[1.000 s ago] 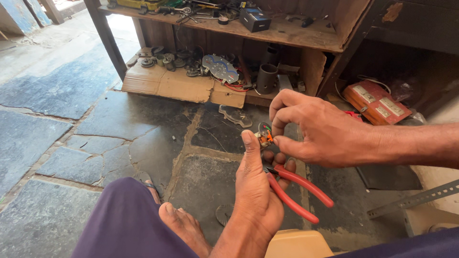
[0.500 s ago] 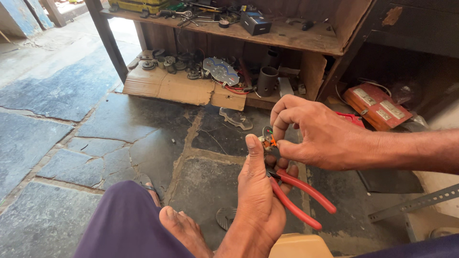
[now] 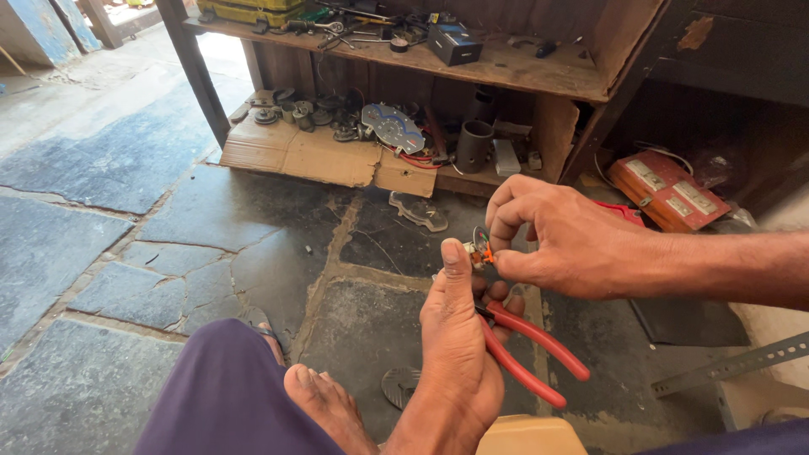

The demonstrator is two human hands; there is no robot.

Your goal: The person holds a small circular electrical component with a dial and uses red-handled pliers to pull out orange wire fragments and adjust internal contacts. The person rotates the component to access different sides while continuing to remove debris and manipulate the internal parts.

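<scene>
Gripping red-handled pliers point(image 3: 527, 354) as before, left hand point(image 3: 459, 337) stays; right hand point(image 3: 560, 240) still pinches small orange part point(image 3: 482, 250).

Glossy red plastic pliers handles point(image 3: 539, 354), rough matt stone floor point(image 3: 126, 160), worn wooden shelf point(image 3: 522, 72), creased cardboard point(image 3: 324, 156)

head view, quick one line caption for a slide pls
Left hand grips red-handled pliers while right hand pinches a small orange-wired part above a stone floor.

Stone floor point(image 3: 168, 244) open to the left; shelf point(image 3: 506, 67) w/ clutter blocks ahead.
</scene>
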